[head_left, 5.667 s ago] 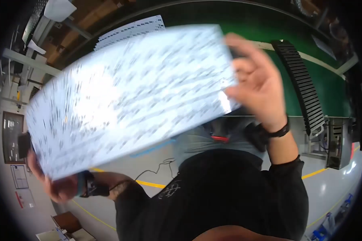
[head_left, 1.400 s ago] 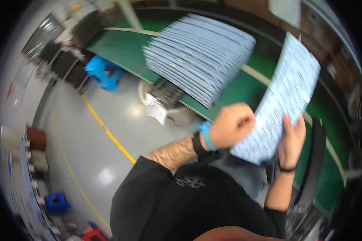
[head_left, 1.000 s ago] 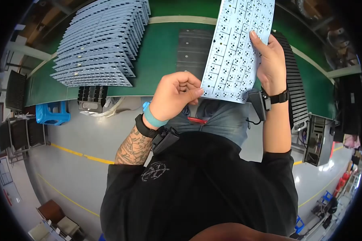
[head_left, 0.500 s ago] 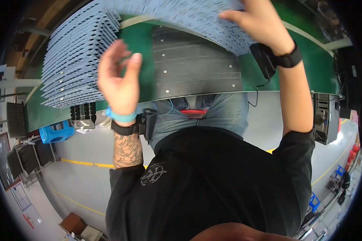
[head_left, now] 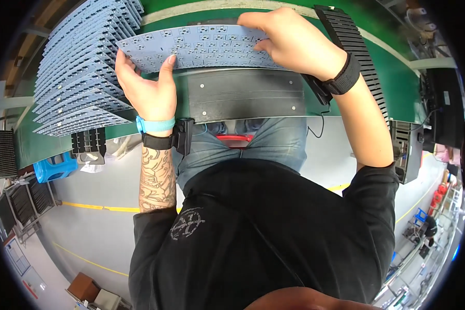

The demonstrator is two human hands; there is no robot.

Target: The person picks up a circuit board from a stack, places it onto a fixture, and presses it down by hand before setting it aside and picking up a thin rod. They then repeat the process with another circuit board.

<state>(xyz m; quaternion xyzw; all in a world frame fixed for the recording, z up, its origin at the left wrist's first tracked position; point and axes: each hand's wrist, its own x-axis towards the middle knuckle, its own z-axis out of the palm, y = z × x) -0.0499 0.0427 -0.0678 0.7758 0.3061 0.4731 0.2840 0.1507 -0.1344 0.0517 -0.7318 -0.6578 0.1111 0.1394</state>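
Observation:
A long pale-blue printed circuit board (head_left: 206, 46), covered with repeated small dark component patterns, spans between my two hands above the green bench. My left hand (head_left: 149, 90) has its thumb in front of the board's left end and its fingers partly hidden behind it. At the other end, my right hand (head_left: 299, 49) grips the board's edge between thumb and fingers. Below the board lies a black flat plate (head_left: 247, 94) with screws. Just left of my left hand stand several similar boards (head_left: 82, 67), upright in a tight row.
A black slotted rack (head_left: 354, 49) lies on the green bench (head_left: 398, 88) beyond my right wrist. Another black slotted piece (head_left: 89, 142) shows under the boards at the bench's front edge. A blue plastic stool (head_left: 57, 168) stands on the floor at left.
The board, blurred and farther away before, is now nearer and level above the black plate. My left hand, formerly apart from it, has closed on its left end. The slotted rack has become visible.

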